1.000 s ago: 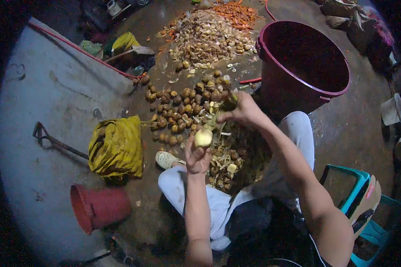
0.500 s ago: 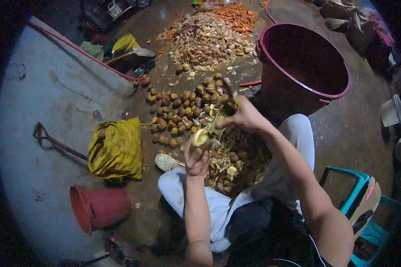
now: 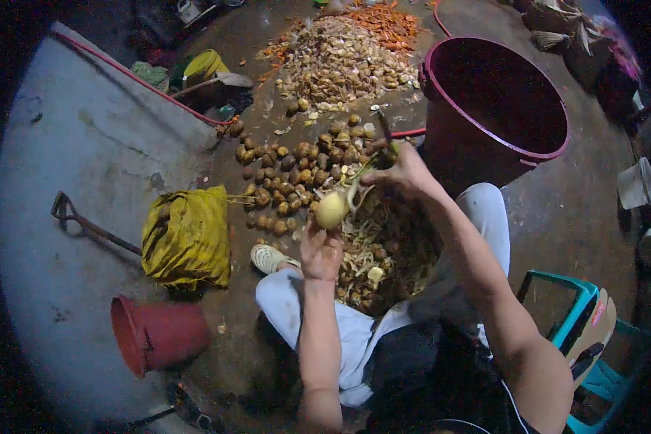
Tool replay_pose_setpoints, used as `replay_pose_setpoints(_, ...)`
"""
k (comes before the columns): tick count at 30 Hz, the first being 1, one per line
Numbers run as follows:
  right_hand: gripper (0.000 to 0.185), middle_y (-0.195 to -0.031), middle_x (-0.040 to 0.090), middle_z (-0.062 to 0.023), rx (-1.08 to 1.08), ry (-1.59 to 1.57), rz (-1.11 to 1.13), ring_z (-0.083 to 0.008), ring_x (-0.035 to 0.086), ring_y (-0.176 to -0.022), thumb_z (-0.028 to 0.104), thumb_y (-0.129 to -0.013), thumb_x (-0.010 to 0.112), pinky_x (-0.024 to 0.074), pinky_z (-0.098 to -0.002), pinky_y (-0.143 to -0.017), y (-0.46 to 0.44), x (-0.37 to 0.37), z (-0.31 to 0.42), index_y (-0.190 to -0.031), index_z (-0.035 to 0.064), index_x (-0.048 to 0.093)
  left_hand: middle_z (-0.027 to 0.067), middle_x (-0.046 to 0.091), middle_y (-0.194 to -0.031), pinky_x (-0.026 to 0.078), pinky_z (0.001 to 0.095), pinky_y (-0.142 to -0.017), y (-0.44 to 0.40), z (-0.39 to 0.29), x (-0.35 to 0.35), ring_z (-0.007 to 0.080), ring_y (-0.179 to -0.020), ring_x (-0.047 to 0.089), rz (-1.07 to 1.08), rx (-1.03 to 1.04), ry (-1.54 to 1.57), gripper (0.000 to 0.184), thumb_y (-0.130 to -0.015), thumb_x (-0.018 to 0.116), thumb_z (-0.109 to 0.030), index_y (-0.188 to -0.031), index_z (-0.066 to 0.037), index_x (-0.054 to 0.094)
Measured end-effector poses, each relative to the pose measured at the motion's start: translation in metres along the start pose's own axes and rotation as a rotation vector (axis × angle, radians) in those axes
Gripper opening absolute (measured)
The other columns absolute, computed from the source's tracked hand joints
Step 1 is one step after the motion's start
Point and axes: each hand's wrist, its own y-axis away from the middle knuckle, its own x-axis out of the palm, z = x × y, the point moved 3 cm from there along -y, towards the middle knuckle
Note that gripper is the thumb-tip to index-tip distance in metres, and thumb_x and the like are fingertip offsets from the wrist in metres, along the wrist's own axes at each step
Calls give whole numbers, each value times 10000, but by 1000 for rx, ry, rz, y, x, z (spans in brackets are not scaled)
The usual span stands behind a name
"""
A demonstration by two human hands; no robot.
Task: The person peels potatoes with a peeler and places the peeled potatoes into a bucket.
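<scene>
My left hand (image 3: 321,253) holds up a peeled, pale yellow potato (image 3: 331,210), with the fingers closed around its underside. To the right of it, my right hand (image 3: 399,172) grips a slim dark tool (image 3: 386,129), perhaps a knife or peeler; its exact kind is unclear. A strip of peel (image 3: 352,194) hangs between the right hand and the potato. Below both hands, peelings (image 3: 365,246) lie heaped on the floor between my legs. Just beyond the left hand, many unpeeled brown potatoes (image 3: 289,177) are spread over the wet floor.
A large dark red tub (image 3: 441,137) stands at the right. Farther off lies a heap of pale pieces (image 3: 340,61) beside orange scraps (image 3: 387,25). On the left are a yellow sack (image 3: 188,239), a shovel handle (image 3: 94,231) and a red bucket (image 3: 170,336). A teal stool (image 3: 582,311) is at lower right.
The potato now shows a smooth, peeled side and sits higher in the left hand. My right hand has moved slightly right and away from it, with peel trailing.
</scene>
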Motion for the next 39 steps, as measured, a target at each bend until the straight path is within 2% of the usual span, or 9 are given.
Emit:
replay_pose_setpoints(4, 527, -910, 660, -76, -100, 42, 78, -170, 603, -870, 279, -595, 863, 471, -315, -800, -5, 8, -7, -982, 6, 632, 71, 577, -1134, 464, 199, -582, -6, -8, 31, 144, -789, 582, -220, 107, -86, 634, -797, 708, -218, -1332, -44, 415)
replay_pose_setpoints(6, 730, -1012, 636, -191, -74, 233, 77, -350, 586, -1012, 460, -533, 851, 449, -410, -908, -2, 26, -10, -1082, 41, 618, 66, 557, -1163, 453, 180, -611, -12, -4, 17, 120, -850, 566, -191, 51, -155, 696, -787, 723, -248, -1360, -44, 386)
replay_pose_setpoints(10, 666, -983, 652, -162, -72, 84, 77, -282, 603, -961, 391, -558, 854, 455, -374, -872, 3, 20, 9, -1070, 39, 615, 54, 551, -1115, 425, 163, -555, -11, -5, 28, 76, -758, 524, -181, 120, -212, 749, -774, 737, -271, -1364, -1, 364)
replay_pose_setpoints(12, 568, -942, 666, -136, -91, 128, 41, -217, 628, -886, 306, -589, 859, 475, -344, -811, 7, 20, 10, -1025, 29, 622, 53, 548, -1112, 427, 165, -562, -14, -2, 11, 79, -780, 535, -114, 120, -259, 740, -753, 743, -219, -1353, 9, 374)
replay_pose_setpoints(14, 589, -970, 667, -141, -123, 72, 35, -208, 627, -907, 283, -585, 864, 473, -347, -829, 7, 21, 9, -1052, 23, 614, 143, 556, -1196, 529, 324, -840, -15, -4, 5, 256, -1066, 577, -90, 35, -218, 638, -728, 675, -77, -1307, 14, 422)
replay_pose_setpoints(17, 602, -979, 667, -140, -145, 42, 66, -205, 626, -913, 259, -585, 868, 472, -345, -837, 6, 21, 9, -1066, 7, 609, 63, 574, -1085, 430, 158, -581, -14, -8, 16, 93, -838, 562, -133, -48, -275, 657, -710, 695, -75, -1303, 15, 428)
replay_pose_setpoints(21, 600, -975, 670, -142, -200, 25, 126, -205, 627, -899, 254, -593, 866, 473, -342, -829, 12, 14, 29, -1074, 3, 610, 65, 585, -1057, 438, 168, -586, -12, -9, 21, 109, -833, 570, -69, 1, -348, 631, -713, 699, -58, -1286, 15, 445)
replay_pose_setpoints(34, 427, -816, 644, -108, 58, 234, -217, -131, 601, -792, 97, -626, 798, 483, -305, -742, -2, -14, -18, -984, 0, 588, 117, 572, -1111, 461, 269, -859, -15, -1, 20, 194, -973, 580, -56, 113, -355, 611, -706, 706, -3, -1250, 58, 435)
replay_pose_setpoints(39, 545, -925, 659, -69, -139, 131, -56, -144, 592, -880, 205, -581, 863, 477, -305, -796, -7, -6, -10, -1020, 14, 602, 125, 550, -1188, 413, 309, -967, -13, -5, 20, 225, -1100, 540, 75, 104, -347, 738, -680, 799, -134, -1286, 44, 418)
